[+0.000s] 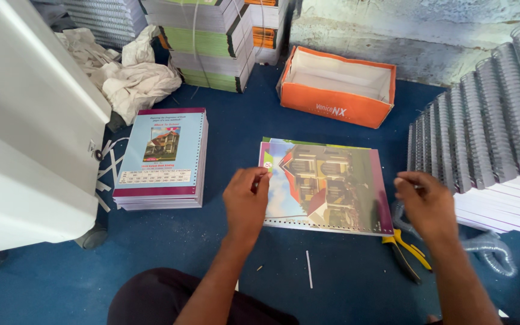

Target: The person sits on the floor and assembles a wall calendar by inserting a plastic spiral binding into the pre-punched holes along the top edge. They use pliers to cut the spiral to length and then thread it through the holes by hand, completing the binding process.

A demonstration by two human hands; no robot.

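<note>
A punched notebook with a colourful house picture on its cover lies on the blue floor in front of me, its row of holes along the near edge. My left hand rests at its left edge, fingers curled on the corner. My right hand hovers just past its right edge, fingers pinched together; I cannot tell whether something thin is in them. Yellow-handled pliers lie on the floor under my right wrist.
A stack of similar notebooks sits to the left. An orange open box stands behind. Rows of spiral-bound books lean at the right. A white machine, crumpled paper and tall book stacks fill the left and back.
</note>
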